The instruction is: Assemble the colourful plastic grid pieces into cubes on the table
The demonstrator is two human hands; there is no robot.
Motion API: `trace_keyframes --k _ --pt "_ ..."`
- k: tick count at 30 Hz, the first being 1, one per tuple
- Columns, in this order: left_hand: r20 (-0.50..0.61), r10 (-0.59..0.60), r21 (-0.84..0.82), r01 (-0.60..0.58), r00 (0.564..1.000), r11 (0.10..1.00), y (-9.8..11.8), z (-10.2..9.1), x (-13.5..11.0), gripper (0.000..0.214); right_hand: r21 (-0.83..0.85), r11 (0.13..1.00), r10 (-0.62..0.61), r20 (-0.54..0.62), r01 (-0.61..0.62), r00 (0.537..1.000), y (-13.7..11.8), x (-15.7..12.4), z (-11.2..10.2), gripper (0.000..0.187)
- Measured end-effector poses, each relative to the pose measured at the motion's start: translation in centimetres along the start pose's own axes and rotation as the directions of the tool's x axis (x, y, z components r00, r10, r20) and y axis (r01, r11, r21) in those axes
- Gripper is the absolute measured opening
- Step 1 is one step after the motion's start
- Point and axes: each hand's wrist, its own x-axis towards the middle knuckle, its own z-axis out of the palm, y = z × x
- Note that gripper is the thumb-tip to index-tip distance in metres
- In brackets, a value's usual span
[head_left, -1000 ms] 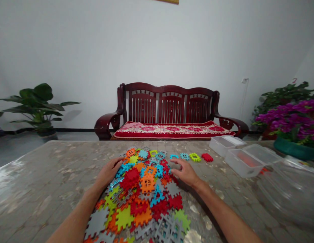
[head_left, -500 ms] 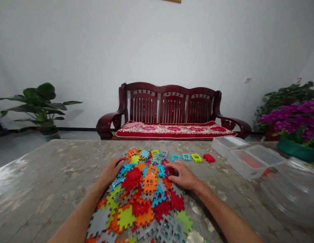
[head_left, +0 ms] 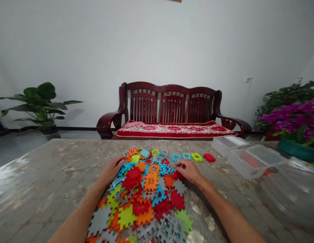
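A heap of colourful plastic interlocking tiles with toothed edges (head_left: 141,199) spreads between my forearms, in red, orange, blue, green and grey. My left hand (head_left: 111,170) rests along its left edge, fingers extended and fingertips beside the blue tiles (head_left: 126,167). Over the right edge, my right hand (head_left: 189,171) has its fingers curled with the thumb close to them. A red toothed tile (head_left: 177,175) lies at its fingertips, partly covered by the hand. Just beyond that hand sits a row of single tiles: a blue ring (head_left: 176,157), a blue grid (head_left: 186,156), a green ring (head_left: 197,157) and a red one (head_left: 209,157).
Clear plastic boxes (head_left: 245,163) stand at the right of the patterned table (head_left: 58,175), beside a transparent lid-like container (head_left: 293,189). Purple flowers (head_left: 296,118) fill a green pot behind them. A wooden bench (head_left: 172,101) and a leafy plant (head_left: 43,104) are beyond the table.
My right hand has moved right, toward the heap's edge, with its fingers drawn in. A red tile there has shifted right with it. My left hand stays in place.
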Motion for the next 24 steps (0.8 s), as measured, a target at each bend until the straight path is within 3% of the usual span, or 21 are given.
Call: trace_keyframes --k 5,9,17,24 --pt "-0.005 0.005 0.005 -0.005 1.0 1.0 -0.1 0.1 0.0 0.057 -0.098 0.985 -0.139 0.055 0.144 0.989 -1.3 0.3 0.8 0.05" --pt "-0.006 0.003 0.008 -0.003 1.0 1.0 -0.1 0.1 0.0 0.057 -0.062 0.982 -0.164 0.168 0.177 0.972 -2.0 0.7 1.3 0.067" --pt "0.0 -0.005 -0.007 0.005 1.0 1.0 0.4 -0.1 -0.1 0.055 -0.049 0.988 -0.138 0.183 0.15 0.973 -2.3 0.7 1.2 0.062" --pt "0.009 -0.006 0.001 0.006 1.0 1.0 0.4 -0.2 -0.2 0.056 -0.114 0.971 -0.178 0.235 0.209 0.955 -2.9 0.7 0.7 0.061"
